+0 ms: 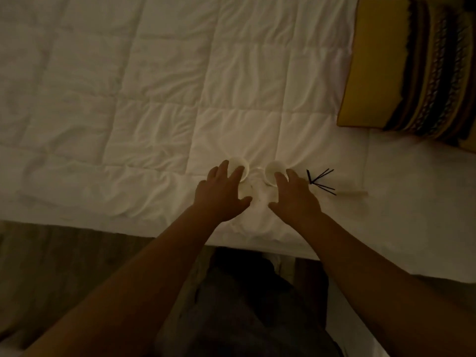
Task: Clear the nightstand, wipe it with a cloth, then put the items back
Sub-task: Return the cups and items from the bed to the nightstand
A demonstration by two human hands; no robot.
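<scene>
Two small white cups stand side by side on the white quilted bed [154, 99], near its front edge. My left hand [221, 194] reaches over the left cup [240, 167], its fingers spread and straight against the cup's near side. My right hand [293, 197] is likewise over the right cup [273, 171], fingers extended and thumb apart. Neither hand is curled round its cup. A bundle of thin black sticks [320, 181] lies fanned out on the quilt just right of my right hand. The nightstand and the cloth are out of view.
A yellow pillow with dark patterned stripes [401, 65] lies at the top right of the bed. Wooden floor [51, 248] shows below the bed's edge at the left. My dark-clothed legs [257, 305] are at the bottom centre. The room is dim.
</scene>
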